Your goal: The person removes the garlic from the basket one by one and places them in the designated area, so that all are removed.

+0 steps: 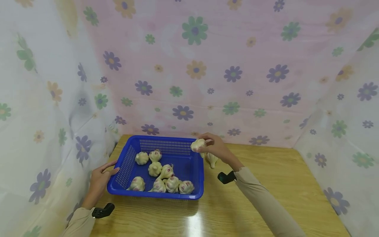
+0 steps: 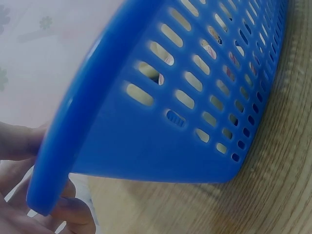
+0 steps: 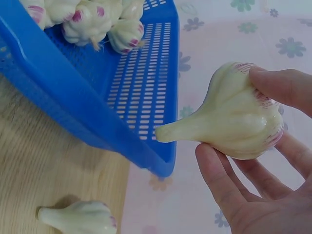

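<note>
A blue plastic basket (image 1: pixel 154 195) with slotted walls stands on the wooden table, with several garlic bulbs (image 1: pixel 155 169) lying in it. At its left rim, my left hand (image 1: pixel 100 178) grips the edge, thumb on top; the left wrist view shows fingers (image 2: pixel 73 214) curled under the rim (image 2: pixel 83 102). My right hand (image 1: pixel 217 146) pinches a garlic bulb (image 3: pixel 239 114) between thumb and fingers, raised at the basket's back right corner, its stem pointing toward the basket. Beneath that hand another garlic bulb (image 1: pixel 212 159) lies on the table, just right of the basket.
The wooden table (image 1: pixel 275 191) extends to the right of the basket. Flower-patterned cloth (image 1: pixel 195 98) hangs behind the table and along both sides. A black wrist camera (image 1: pixel 103 210) sits on the left wrist, another black camera (image 1: pixel 226 177) on the right.
</note>
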`<state>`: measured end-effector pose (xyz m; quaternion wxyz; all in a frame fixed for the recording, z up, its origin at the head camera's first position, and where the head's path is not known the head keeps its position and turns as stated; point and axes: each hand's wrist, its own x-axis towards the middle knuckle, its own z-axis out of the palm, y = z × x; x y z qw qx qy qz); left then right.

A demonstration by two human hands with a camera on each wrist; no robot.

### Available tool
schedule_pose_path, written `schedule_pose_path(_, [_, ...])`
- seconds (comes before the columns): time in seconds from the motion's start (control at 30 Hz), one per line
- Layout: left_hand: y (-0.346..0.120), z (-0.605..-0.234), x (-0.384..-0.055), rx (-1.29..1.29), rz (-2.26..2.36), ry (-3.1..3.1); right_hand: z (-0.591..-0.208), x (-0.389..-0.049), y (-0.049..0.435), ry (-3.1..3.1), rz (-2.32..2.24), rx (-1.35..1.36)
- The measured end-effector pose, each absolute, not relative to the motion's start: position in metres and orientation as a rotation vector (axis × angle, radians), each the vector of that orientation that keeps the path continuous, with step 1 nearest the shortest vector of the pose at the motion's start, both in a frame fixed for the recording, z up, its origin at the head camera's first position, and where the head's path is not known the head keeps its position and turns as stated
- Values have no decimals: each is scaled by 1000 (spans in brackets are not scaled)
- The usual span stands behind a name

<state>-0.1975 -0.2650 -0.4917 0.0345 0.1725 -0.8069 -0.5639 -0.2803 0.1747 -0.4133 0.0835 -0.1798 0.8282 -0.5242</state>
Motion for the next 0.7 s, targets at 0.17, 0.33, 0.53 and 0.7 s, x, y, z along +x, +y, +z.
schedule_pose_path(0.17, [-266,-491,-198,524,-1743,-2496,-413,-278,184,2497,-1551,-491])
schedule_pose_path(0.33, [-265,-492,-196,543,-1727,-2473,-413,-278,192,2527,-1538,-487])
schedule_pose_path(0.53, [-265,-491,-198,546,-1734,-2486,-415,-276,202,2535,-1552,-477])
schedule_pose_path(0.7, [-264,-490,-198,567,-1735,-2495,-417,-274,209,2535,-1551,-483])
